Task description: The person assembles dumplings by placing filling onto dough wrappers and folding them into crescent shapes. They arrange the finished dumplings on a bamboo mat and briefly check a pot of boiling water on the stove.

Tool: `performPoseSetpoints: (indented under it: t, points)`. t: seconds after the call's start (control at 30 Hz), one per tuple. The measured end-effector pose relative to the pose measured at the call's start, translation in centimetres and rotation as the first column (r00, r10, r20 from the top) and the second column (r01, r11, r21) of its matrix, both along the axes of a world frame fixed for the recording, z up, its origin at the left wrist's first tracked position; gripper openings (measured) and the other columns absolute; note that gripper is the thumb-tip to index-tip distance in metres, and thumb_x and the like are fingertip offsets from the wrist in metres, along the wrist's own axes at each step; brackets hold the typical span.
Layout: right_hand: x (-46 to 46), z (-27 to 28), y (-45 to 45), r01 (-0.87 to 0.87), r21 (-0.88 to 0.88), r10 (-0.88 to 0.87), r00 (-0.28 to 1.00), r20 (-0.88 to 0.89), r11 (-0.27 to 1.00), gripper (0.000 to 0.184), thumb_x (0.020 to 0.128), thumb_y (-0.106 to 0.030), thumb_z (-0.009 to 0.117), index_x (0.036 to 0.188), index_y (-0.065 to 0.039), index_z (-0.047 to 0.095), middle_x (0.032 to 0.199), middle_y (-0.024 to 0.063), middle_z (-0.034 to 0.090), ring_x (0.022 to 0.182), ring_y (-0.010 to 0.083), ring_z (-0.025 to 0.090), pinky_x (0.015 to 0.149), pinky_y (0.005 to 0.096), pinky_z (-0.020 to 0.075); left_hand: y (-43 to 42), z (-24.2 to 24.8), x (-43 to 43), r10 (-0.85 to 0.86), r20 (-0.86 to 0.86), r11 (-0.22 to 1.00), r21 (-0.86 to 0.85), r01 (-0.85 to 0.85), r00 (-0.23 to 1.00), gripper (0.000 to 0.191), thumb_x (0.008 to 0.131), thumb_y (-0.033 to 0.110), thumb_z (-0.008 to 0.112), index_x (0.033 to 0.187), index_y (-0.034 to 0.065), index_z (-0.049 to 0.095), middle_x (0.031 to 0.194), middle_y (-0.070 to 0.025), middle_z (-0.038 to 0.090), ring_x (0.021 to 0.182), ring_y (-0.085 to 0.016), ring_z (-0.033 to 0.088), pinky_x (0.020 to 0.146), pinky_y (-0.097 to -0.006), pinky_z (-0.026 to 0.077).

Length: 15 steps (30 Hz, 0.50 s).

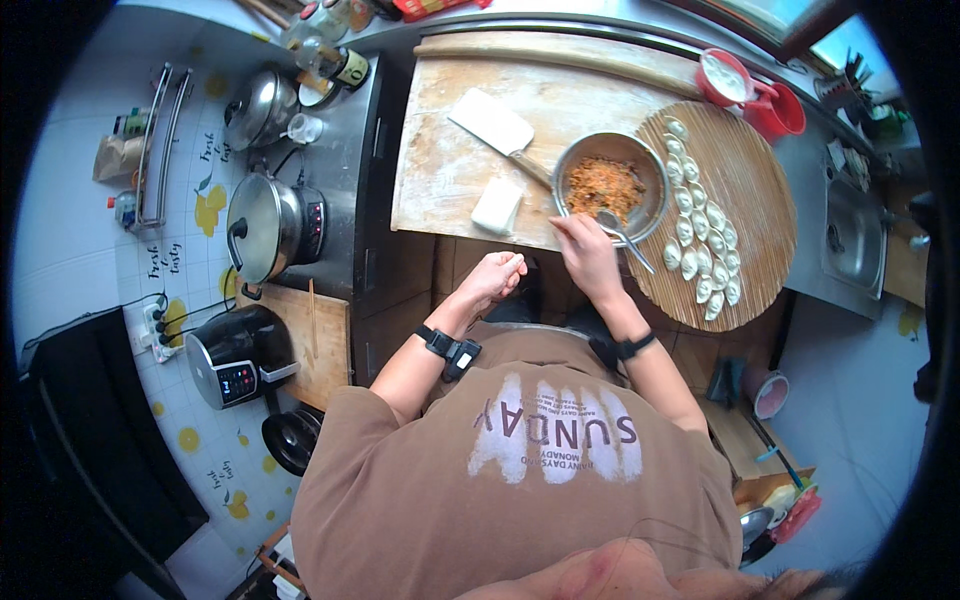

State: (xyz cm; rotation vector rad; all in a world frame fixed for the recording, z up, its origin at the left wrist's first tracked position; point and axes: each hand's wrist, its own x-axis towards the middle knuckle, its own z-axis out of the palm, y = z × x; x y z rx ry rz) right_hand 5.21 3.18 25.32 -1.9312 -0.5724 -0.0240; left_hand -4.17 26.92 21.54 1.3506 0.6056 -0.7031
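Observation:
My left hand (495, 276) is loosely curled in front of the floured wooden board (439, 165); whether something small is inside is hidden. With fingertips pinched together, my right hand (586, 251) is at the near rim of a steel bowl (660, 176) of orange minced filling (604, 184); I cannot tell if it holds anything. A metal spoon (630, 244) leans in the bowl, its handle over the rim. A stack of white dough wrappers (496, 206) lies left of the bowl, beside a wooden-handled cleaver (491, 124). Several folded dumplings (699, 196) rest on a round ribbed tray (765, 195).
A long rolling pin (555, 58) lies along the board's far edge. Red plastic containers (784, 112) stand at the far right, near a steel sink (855, 232). On the left are a lidded pot (262, 225) on an electric cooker and a black air fryer (240, 349).

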Motion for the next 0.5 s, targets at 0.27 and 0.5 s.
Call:
performPoseSetpoints:
  t: [0.27, 0.5]
  points:
    - [4.0, -7.9, 13.6, 0.156, -0.316, -0.161, 0.987, 0.012, 0.936, 0.014, 0.098, -0.018, 0.081, 0.1, -0.006, 0.075, 0.104, 0.0141, 0.07, 0.106, 0.0376, 0.071, 0.089, 0.0498, 0.0588, 7.9, -1.5, -0.5, 0.093, 0.026, 0.995, 0.018, -0.093, 0.995, 0.05, 0.119, 0.046, 0.062, 0.136, 0.0011, 0.074, 0.125, -0.0132, 0.08, 0.109, -0.018, 0.077, 0.097, -0.03, 0.061]
    - [3.2, -8.5, 14.3, 0.213, -0.278, -0.251, 0.961, -0.112, 0.937, 0.016, 0.093, -0.014, 0.086, 0.093, -0.005, 0.072, 0.1, 0.0129, 0.066, 0.1, 0.0352, 0.069, 0.086, 0.0477, 0.0578, 11.3, -3.2, 1.4, 0.409, -0.193, 0.804, -0.387, -0.452, 0.892, 0.039, 0.118, 0.029, 0.064, 0.141, -0.0022, 0.067, 0.129, -0.0172, 0.079, 0.114, -0.025, 0.079, 0.104, -0.0386, 0.065]
